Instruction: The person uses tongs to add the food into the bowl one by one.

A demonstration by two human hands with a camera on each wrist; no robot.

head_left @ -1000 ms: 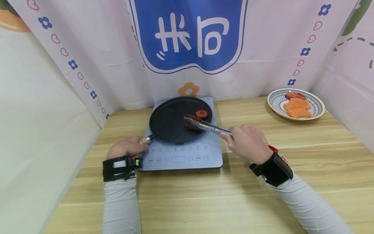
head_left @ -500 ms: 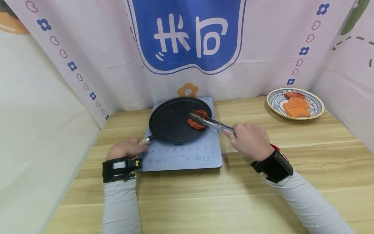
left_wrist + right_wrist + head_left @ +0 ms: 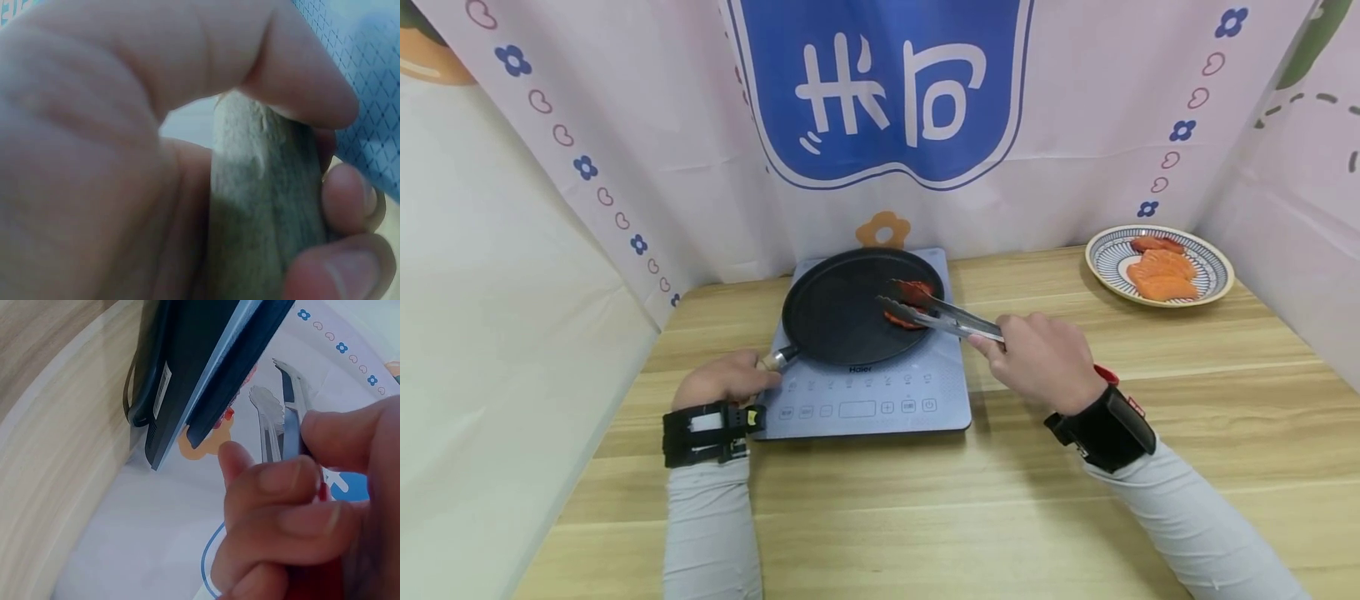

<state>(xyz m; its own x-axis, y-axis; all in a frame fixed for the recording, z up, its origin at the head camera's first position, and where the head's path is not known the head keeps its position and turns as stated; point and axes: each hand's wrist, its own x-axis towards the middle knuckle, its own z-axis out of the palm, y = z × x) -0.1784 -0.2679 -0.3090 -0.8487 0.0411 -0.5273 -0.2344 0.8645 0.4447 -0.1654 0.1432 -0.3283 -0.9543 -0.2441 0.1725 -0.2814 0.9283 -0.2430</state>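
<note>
My left hand (image 3: 726, 379) grips the wooden handle (image 3: 262, 175) of a round black frying pan (image 3: 835, 308), fingers curled around it in the left wrist view. The pan sits on a pale induction cooker (image 3: 857, 421). My right hand (image 3: 1045, 358) holds metal tongs (image 3: 942, 323) with scalloped tips, and the right wrist view shows those tips spread apart. In the head view the tongs reach over the pan's right side, where two red, marinated-looking food pieces lie: one farther back (image 3: 917, 289), the other nearer (image 3: 904, 320). The tongs partly cover both pieces.
A patterned plate (image 3: 1116, 279) with orange and red raw-looking slices (image 3: 1161, 271) stands at the back right of the wooden table (image 3: 880, 517). A printed cloth (image 3: 1067, 125) hangs directly behind the cooker.
The tongs first shifted right from the nearer red piece, then their tips spread apart. That nearer piece now lies slightly farther right, close to the other. My left hand keeps its grip.
</note>
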